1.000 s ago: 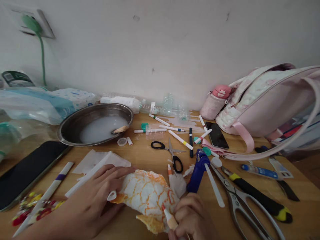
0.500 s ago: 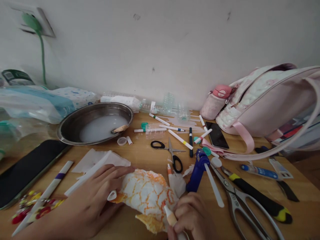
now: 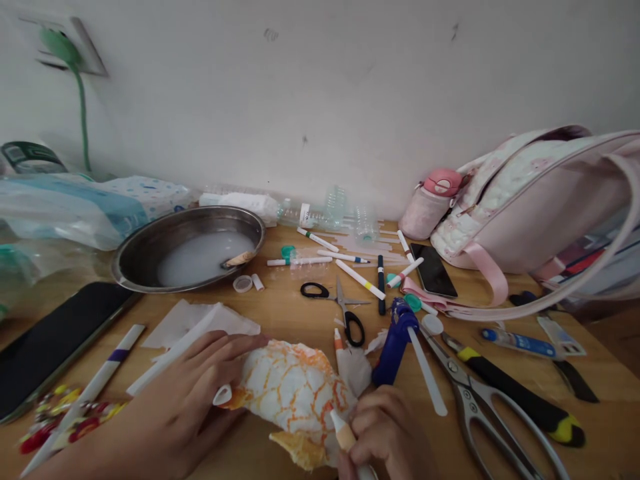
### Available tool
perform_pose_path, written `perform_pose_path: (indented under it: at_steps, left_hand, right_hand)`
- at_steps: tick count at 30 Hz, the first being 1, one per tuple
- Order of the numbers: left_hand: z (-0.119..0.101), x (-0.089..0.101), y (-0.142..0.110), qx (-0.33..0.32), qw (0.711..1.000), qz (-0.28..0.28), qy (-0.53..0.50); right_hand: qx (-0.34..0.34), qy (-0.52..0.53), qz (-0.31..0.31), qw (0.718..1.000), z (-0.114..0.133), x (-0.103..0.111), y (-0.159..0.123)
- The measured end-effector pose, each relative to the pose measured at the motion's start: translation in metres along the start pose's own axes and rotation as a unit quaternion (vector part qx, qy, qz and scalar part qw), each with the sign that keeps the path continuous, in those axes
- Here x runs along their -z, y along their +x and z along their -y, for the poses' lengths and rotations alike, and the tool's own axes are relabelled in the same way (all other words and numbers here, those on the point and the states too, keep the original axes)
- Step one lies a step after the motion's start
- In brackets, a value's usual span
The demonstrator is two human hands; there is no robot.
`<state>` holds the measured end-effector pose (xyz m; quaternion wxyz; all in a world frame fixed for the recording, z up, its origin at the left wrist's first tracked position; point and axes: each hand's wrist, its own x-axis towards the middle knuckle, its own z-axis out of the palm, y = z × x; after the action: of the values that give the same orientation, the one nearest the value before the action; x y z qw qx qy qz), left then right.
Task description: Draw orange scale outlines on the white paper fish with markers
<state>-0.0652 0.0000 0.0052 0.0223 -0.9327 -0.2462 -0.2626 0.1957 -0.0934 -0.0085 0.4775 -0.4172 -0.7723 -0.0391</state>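
A white papery craft shape [image 3: 295,383] with orange crackle lines and yellow-orange flaps lies at the table's front. My left hand [image 3: 200,387] is curled over its left end, thumb side underneath, gripping it. A small white loop sticks out beside those fingers. My right hand [image 3: 385,427] pinches an orange marker [image 3: 344,432], whose tip touches the right part of the shape among the orange lines. Behind it lie an orange-banded pen [image 3: 339,340] and crumpled white tissue [image 3: 356,370]. White paper sheets [image 3: 200,327] are beyond my left hand.
A metal basin [image 3: 187,287] of cloudy liquid stands at back left. Black-handled scissors [image 3: 345,307], a blue glue gun [image 3: 393,353], large metal shears [image 3: 475,393] and a utility knife [image 3: 520,393] lie rightward. A pink backpack [image 3: 545,207], bottle [image 3: 425,210] and several markers fill the back.
Both hands stay on the same things. The marker tip remains at nearly the same spot on the shape; the whole view has shifted only slightly.
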Motion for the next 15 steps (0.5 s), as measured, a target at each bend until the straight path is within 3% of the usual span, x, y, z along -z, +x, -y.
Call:
perform_pose_path:
  at_steps: [15]
  left_hand:
    - [0.0007, 0.0011, 0.0006, 0.009, 1.0, 0.009, -0.009]
  right_hand:
    - [-0.011, -0.014, -0.011, 1.0, 0.0003, 0.0009, 0.0022]
